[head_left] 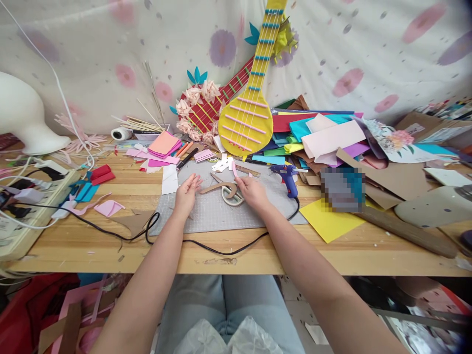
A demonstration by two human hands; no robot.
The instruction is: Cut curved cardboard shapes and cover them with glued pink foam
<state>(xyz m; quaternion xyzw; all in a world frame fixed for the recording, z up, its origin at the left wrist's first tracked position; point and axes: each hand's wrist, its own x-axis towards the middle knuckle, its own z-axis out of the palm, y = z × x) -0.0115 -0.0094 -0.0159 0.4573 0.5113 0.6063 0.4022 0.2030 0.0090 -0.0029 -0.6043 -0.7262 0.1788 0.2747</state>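
Observation:
My right hand (252, 191) is closed, with a narrow pink strip (234, 169) standing up from its fingertips. Opposite it, my left hand (187, 193) hovers above the left part of the grey cutting mat (206, 222), its fingers loosely bent and slightly apart, with nothing visible in them. Between the hands is a curved brown cardboard piece (214, 187), its right end close to my right fingers; whether they touch it I cannot tell. Scissors (231, 196) with pale handles lie under it, partly covered. A blue glue gun (285, 178) rests on the mat right of my right hand.
A yellow paper lute (245, 123) and a red, flower-trimmed one (201, 115) lean at the back. Coloured sheets (332, 137) pile up at right, beside yellow paper (328, 221). The black cord (228, 252) crosses the front toward a power strip (40, 211) at left.

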